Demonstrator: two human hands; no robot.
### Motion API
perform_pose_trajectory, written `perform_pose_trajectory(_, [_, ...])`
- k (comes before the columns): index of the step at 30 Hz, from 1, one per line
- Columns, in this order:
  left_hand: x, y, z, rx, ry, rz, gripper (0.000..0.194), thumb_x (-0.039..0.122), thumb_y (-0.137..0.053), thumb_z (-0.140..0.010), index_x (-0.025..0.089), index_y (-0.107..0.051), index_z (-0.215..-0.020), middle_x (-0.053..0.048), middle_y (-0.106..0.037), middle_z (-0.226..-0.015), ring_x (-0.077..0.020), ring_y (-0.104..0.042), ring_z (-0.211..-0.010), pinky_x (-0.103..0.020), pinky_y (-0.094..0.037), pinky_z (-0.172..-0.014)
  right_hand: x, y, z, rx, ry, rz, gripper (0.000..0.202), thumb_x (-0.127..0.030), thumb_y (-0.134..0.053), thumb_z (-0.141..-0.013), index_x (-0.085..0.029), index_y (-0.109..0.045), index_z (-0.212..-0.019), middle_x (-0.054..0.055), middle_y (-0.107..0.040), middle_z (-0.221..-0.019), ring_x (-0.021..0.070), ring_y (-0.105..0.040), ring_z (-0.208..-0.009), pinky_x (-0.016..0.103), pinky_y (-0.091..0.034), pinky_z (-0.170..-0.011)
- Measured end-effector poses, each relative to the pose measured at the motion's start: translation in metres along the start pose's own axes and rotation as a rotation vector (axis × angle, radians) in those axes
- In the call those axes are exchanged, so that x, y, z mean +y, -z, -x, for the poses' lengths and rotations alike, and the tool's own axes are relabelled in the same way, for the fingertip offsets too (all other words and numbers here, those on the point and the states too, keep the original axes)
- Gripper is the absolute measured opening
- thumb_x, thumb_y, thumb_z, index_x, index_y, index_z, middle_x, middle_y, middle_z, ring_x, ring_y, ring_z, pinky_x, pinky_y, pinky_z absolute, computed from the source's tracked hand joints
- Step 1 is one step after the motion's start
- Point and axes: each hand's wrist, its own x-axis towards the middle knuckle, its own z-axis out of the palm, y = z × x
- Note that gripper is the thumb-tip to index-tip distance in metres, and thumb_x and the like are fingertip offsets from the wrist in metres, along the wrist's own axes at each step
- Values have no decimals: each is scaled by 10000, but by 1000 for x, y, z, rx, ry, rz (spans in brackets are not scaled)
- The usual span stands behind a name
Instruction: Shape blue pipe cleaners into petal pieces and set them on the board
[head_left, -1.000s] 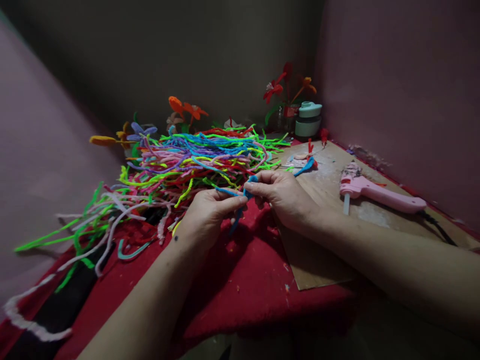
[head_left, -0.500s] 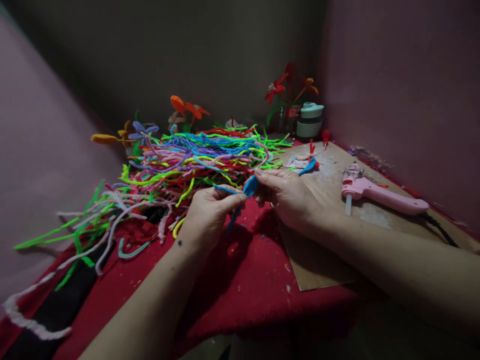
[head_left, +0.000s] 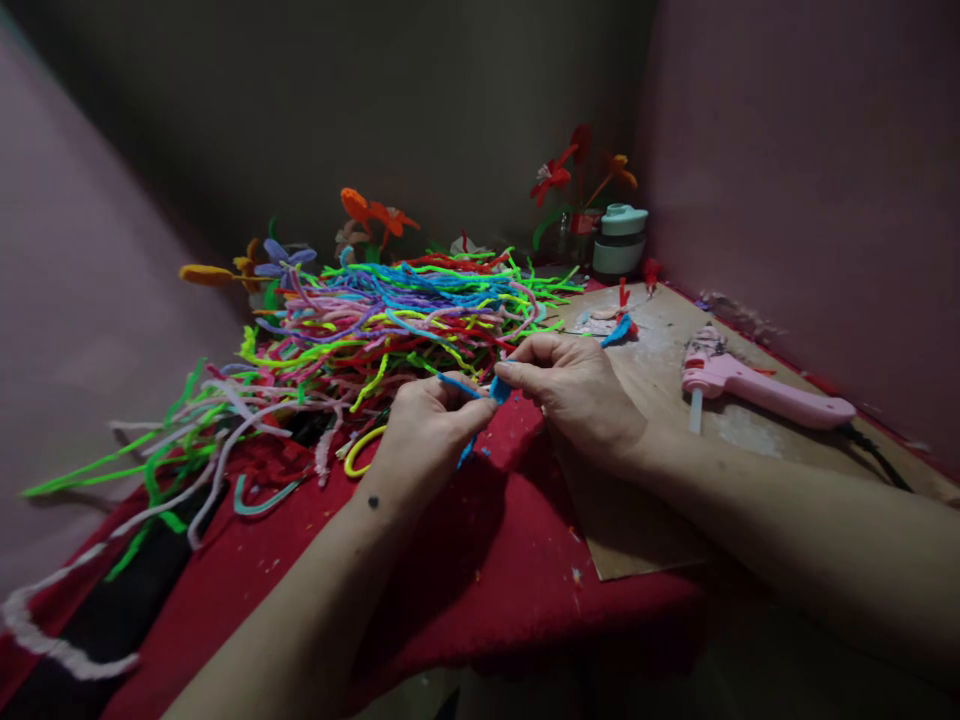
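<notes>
- Dim corner on my feed: a pinkish wall (head_left: pixel 795 150) at the right, a dark back wall (head_left: pixel 450 100), and red cloth (head_left: pixel 480 620) over the work surface.
- Centre of my view, above the cloth – a small blue piece (head_left: pixel 499 389), fuzzy and bent, is up in the air between two sets of fingertips.
- Left hand (head_left: pixel 421 425): I read thumb and fingers pinching the blue piece near its base, with a thin blue strand (head_left: pixel 459 385) poking out over the knuckles and another blue end (head_left: pixel 467 452) hanging below.
- Right hand (head_left: pixel 581 395): thumb and forefinger pinch its upper edge; the other fingers curl out of my sight.
- Progress, as I judge it: the bend is formed, but those two ends stick out loose and the blue piece isn't set down. Its exact shape hides behind the fingers.
- Over on the brown board (head_left: pixel 637 535), another blue shape (head_left: pixel 617 332) lies apart from both hands, looking further along to me.
- Plenty untouched – a heap of coloured fuzzy strands (head_left: pixel 420 300) sits behind the left hand, and the pink glue gun (head_left: pixel 776 393) rests on the board, out of either grasp.
</notes>
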Motion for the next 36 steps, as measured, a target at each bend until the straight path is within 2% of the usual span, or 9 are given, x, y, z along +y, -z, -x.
perform_pose_trajectory(3, [-1, -3, 1, -6, -44, -39, 126, 248, -641, -648, 151, -583, -591, 54, -489, -499, -64, -382, -465, -204, -301, -474, 0, -1, 1, 42, 11, 7, 167, -176, -586, -721, -150, -519, -571, -53, -435, -532, 65, -364, -510, 229, -290, -504])
perform_pose_trajectory(6, [-1, -3, 1, -9, -15, 11, 136, 262, -652, -645, 150, -590, -598, 49, -502, -508, -65, -400, -469, -202, -317, -479, 3, -2, 0, 50, -16, -17, 158, -192, -578, -727, -158, -499, -595, -59, -430, -527, 64, -366, -496, 227, -290, -498])
perform_pose_trajectory(12, [-1, 5, -2, -79, 75, 201, 164, 268, -668, -641, 147, -585, -569, 44, -486, -475, -65, -398, -437, -201, -295, -441, 6, 0, -2, -171, -138, -174, 197, -306, -602, -720, -150, -525, -627, -43, -487, -536, 65, -415, -463, 214, -294, -446])
perform_pose_trajectory(16, [-5, 7, -5, -116, 84, 288, 168, 280, -655, -664, 141, -602, -588, 29, -513, -510, -67, -413, -462, -204, -319, -472, 6, 1, -2, -157, -167, -181, 194, -248, -606, -696, -150, -498, -569, -54, -456, -490, 55, -399, -434, 205, -299, -434])
perform_pose_trajectory(20, [-8, 7, -6, -74, 70, 256, 199, 292, -655, -667, 140, -584, -559, 24, -521, -511, -70, -422, -474, -205, -315, -482, 7, 0, -2, -146, -181, -193, 181, -238, -604, -685, -152, -500, -564, -50, -460, -487, 60, -403, -427, 203, -302, -415])
perform_pose_trajectory(24, [-9, 8, -5, -23, 80, 233, 191, 299, -663, -662, 142, -591, -580, 35, -512, -504, -57, -398, -449, -199, -291, -459, 6, -1, -2, -222, -188, -205, 101, -187, -602, -656, -134, -563, -580, -26, -514, -523, 65, -436, -453, 203, -329, -434])
perform_pose_trajectory(29, [-9, 8, -5, -8, 77, 220, 187, 319, -665, -659, 140, -623, -626, 21, -545, -534, -71, -437, -479, -201, -310, -472, 6, -1, -3, -217, -197, -154, 92, -158, -573, -654, -126, -583, -569, -17, -516, -513, 69, -442, -445, 206, -335, -435])
perform_pose_trajectory(36, [-7, 5, -4, -31, -7, 139, 170, 309, -693, -627, 154, -648, -680, 20, -585, -578, -83, -443, -493, -211, -332, -505, 5, 0, -3, -205, -168, -65, 92, -165, -567, -649, -136, -582, -562, -14, -513, -511, 74, -436, -443, 214, -331, -433])
